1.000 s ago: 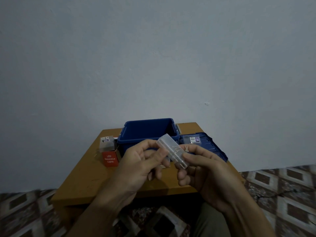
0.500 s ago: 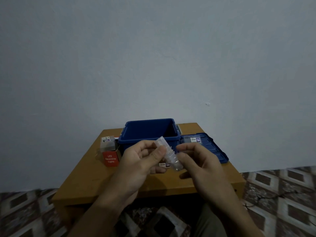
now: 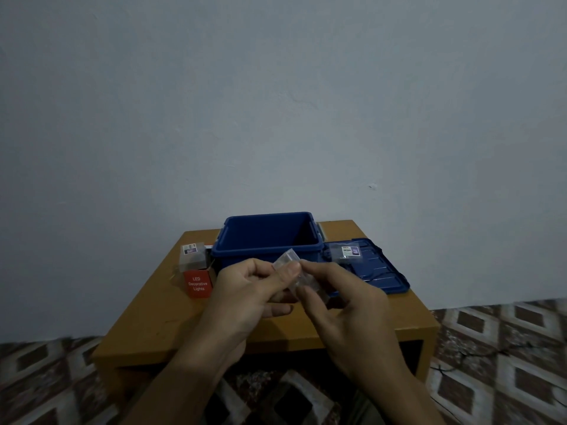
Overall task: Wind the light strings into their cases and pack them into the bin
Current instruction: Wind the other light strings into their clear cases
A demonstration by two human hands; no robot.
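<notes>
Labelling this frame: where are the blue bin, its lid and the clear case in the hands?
blue bin (image 3: 270,229), head view, far inner wall.
blue lid (image 3: 391,280), head view, bare near-right part.
clear case (image 3: 287,257), head view, exposed upper end.

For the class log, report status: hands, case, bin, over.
The case pinched between left hand and right hand. Open bin behind, lid beside it. Nothing blocks the bin.
</notes>
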